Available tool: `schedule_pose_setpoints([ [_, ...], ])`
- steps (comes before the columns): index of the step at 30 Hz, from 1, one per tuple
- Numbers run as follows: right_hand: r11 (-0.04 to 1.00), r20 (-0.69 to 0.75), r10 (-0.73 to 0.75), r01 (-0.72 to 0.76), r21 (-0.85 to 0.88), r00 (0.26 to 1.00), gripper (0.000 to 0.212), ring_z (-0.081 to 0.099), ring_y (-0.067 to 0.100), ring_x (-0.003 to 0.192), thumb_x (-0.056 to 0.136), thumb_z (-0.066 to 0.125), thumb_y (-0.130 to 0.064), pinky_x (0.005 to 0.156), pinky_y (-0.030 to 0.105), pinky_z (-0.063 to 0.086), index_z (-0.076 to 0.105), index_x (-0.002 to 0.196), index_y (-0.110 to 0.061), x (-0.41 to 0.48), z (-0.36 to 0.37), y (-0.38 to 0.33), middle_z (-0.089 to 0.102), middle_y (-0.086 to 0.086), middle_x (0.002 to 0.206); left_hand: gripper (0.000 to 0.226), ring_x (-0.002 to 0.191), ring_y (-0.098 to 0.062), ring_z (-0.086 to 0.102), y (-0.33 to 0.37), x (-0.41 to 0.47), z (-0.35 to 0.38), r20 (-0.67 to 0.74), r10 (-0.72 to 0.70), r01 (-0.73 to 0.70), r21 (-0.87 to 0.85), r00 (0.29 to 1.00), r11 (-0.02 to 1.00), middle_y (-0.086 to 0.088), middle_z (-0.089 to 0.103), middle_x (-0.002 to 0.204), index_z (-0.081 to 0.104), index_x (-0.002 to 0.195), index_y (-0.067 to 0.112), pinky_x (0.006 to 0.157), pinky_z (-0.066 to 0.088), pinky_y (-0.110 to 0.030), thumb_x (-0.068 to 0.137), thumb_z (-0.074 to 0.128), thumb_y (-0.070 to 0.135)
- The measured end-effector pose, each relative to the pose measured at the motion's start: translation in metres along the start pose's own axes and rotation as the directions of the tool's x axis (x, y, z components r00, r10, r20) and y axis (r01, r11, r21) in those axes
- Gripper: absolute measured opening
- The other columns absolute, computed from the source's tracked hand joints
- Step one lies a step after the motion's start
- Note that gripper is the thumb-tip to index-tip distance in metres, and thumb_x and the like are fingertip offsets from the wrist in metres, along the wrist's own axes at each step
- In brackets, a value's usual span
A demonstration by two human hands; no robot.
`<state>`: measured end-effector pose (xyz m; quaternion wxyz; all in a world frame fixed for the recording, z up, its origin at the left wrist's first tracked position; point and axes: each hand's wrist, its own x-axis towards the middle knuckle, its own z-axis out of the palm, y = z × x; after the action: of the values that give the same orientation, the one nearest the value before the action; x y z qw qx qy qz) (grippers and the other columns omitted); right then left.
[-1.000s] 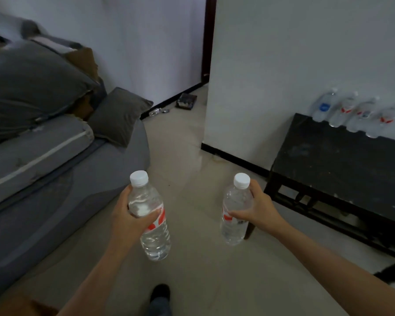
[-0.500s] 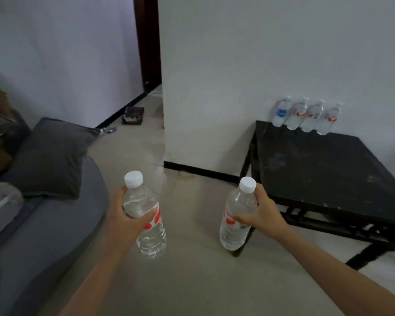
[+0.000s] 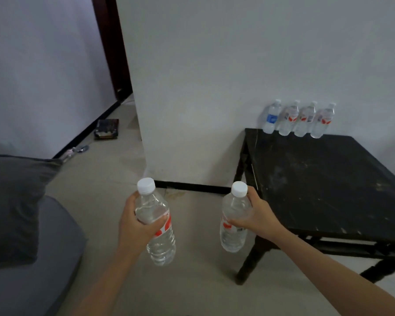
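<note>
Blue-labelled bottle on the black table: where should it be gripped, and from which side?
Take the blue-labelled bottle round its labelled middle, coming from the front-left. It stands upright at the left end of the row, the wall behind it and a red-labelled bottle close on its right, so likely only those sides are open.

Two clear capped bottles: left bottle [image 3: 156, 226] tilted, right bottle [image 3: 234, 221] near-upright, both held above floor.

A black table [image 3: 328, 190] bears four water bottles [image 3: 304, 120] standing in a row along its back edge.
</note>
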<state>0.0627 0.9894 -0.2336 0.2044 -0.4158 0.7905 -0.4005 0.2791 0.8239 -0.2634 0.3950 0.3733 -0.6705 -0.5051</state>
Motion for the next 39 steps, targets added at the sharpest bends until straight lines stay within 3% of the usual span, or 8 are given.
schedule_pose_setpoints([
  [4, 1.0, -0.022, -0.019, 0.019, -0.012, 1.0, 0.071, 0.054, 0.011, 0.099, 0.063, 0.082, -0.024, 0.08, 0.026, 0.05, 0.032, 0.113, -0.033, 0.073, 0.001, -0.005, 0.051, -0.013, 0.103, 0.069, 0.088, -0.002, 0.059, 0.005, 0.066, 0.012, -0.031, 0.012, -0.011, 0.01, 0.999, 1.0, 0.019, 0.058, 0.097, 0.041, 0.099, 0.054, 0.072, 0.047, -0.025, 0.036, 0.071, 0.05],
  [8, 0.999, -0.026, 0.011, -0.01, 0.045, 1.0, 0.069, 0.055, 0.009, 0.09, 0.063, 0.082, -0.016, 0.061, 0.016, 0.051, 0.033, 0.11, -0.031, 0.117, 0.002, -0.002, 0.051, -0.01, 0.101, 0.077, 0.084, -0.01, 0.057, -0.008, 0.109, 0.024, -0.06, -0.028, 0.03, 0.033, 0.998, 0.999, 0.022, 0.053, 0.094, 0.039, 0.112, 0.04, 0.073, 0.044, -0.028, 0.044, 0.076, 0.034],
  [15, 0.995, -0.055, 0.098, -0.098, 0.005, 0.994, 0.069, 0.055, 0.007, 0.098, 0.061, 0.083, -0.023, 0.064, 0.007, 0.044, 0.036, 0.111, -0.032, 0.19, 0.004, 0.024, 0.053, -0.014, 0.102, 0.07, 0.082, -0.007, 0.058, -0.041, 0.189, 0.062, 0.035, -0.065, 0.062, 0.084, 0.997, 0.995, 0.017, 0.056, 0.092, 0.044, 0.104, 0.042, 0.073, 0.044, -0.027, 0.06, 0.084, 0.006],
  [18, 0.991, -0.083, 0.131, -0.133, -0.019, 0.988, 0.071, 0.055, 0.007, 0.098, 0.061, 0.083, -0.024, 0.067, 0.009, 0.043, 0.033, 0.111, -0.033, 0.228, 0.0, 0.03, 0.052, -0.016, 0.101, 0.085, 0.096, -0.022, 0.058, -0.051, 0.241, 0.082, 0.113, -0.069, 0.059, 0.088, 0.991, 0.994, 0.001, 0.058, 0.109, 0.042, 0.126, 0.027, 0.084, 0.047, -0.036, 0.054, 0.088, 0.022],
  [21, 0.981, -0.164, 0.19, -0.196, -0.016, 0.968, 0.071, 0.057, 0.007, 0.094, 0.061, 0.082, -0.022, 0.07, 0.014, 0.046, 0.033, 0.112, -0.032, 0.269, -0.007, 0.036, 0.054, -0.013, 0.101, 0.088, 0.093, -0.021, 0.059, -0.053, 0.299, 0.105, 0.165, -0.045, 0.039, 0.044, 0.985, 0.998, -0.001, 0.059, 0.107, 0.044, 0.117, 0.029, 0.08, 0.045, -0.032, 0.037, 0.073, 0.05],
  [25, 0.958, -0.258, 0.285, -0.286, 0.033, 0.923, 0.067, 0.058, 0.009, 0.092, 0.064, 0.08, -0.021, 0.077, 0.023, 0.051, 0.033, 0.112, -0.032, 0.315, -0.023, 0.032, 0.055, -0.012, 0.099, 0.091, 0.098, -0.023, 0.058, -0.052, 0.377, 0.135, 0.245, -0.017, 0.005, 0.05, 0.969, 0.999, -0.003, 0.059, 0.113, 0.044, 0.119, 0.028, 0.084, 0.045, -0.034, 0.035, 0.069, 0.053],
  [33, 0.884, -0.446, 0.455, -0.45, 0.124, 0.771, 0.069, 0.057, 0.007, 0.088, 0.064, 0.08, -0.02, 0.07, 0.017, 0.047, 0.035, 0.116, -0.027, 0.353, -0.046, 0.037, 0.053, -0.012, 0.096, 0.093, 0.103, -0.023, 0.057, -0.054, 0.485, 0.207, 0.431, 0.027, -0.053, 0.049, 0.902, 0.997, -0.005, 0.056, 0.119, 0.044, 0.124, 0.026, 0.089, 0.046, -0.041, 0.04, 0.073, 0.052],
  [39, 0.816, -0.53, 0.557, -0.541, 0.205, 0.64, 0.07, 0.056, 0.005, 0.092, 0.062, 0.083, -0.021, 0.071, 0.019, 0.046, 0.036, 0.113, -0.03, 0.34, -0.06, 0.063, 0.055, -0.011, 0.1, 0.078, 0.104, -0.023, 0.053, -0.062, 0.496, 0.276, 0.608, 0.018, -0.071, 0.062, 0.794, 0.996, -0.007, 0.054, 0.118, 0.045, 0.126, 0.014, 0.087, 0.044, -0.036, 0.059, 0.085, 0.015],
])
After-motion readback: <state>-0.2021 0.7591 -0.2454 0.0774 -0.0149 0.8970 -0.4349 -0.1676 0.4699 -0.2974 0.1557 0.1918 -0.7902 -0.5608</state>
